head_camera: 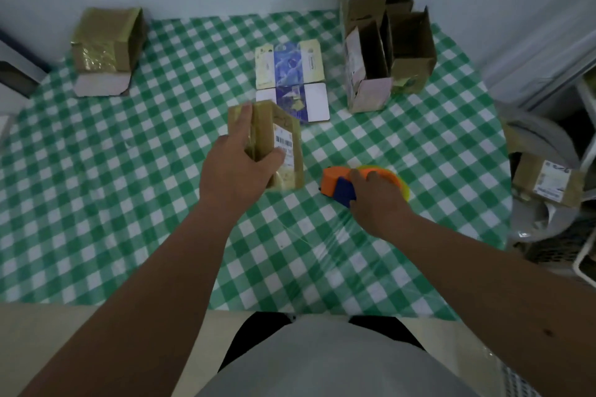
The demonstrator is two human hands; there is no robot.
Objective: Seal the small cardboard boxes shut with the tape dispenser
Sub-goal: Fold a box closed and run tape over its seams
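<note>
My left hand grips a small brown cardboard box with a white barcode label, at the middle of the table. Its fingers lie along the box's left side and the thumb curls over the near edge. To the right, my right hand holds the tape dispenser, which is orange with a blue part and a yellow-green roll, and which rests on the green checked tablecloth. Box and dispenser are a short gap apart.
A taped box sits on a white one at the back left. Several open tall boxes stand at the back right. A flattened blue-and-cream carton lies behind the held box. Off the table's right edge, a grey bin holds a labelled box.
</note>
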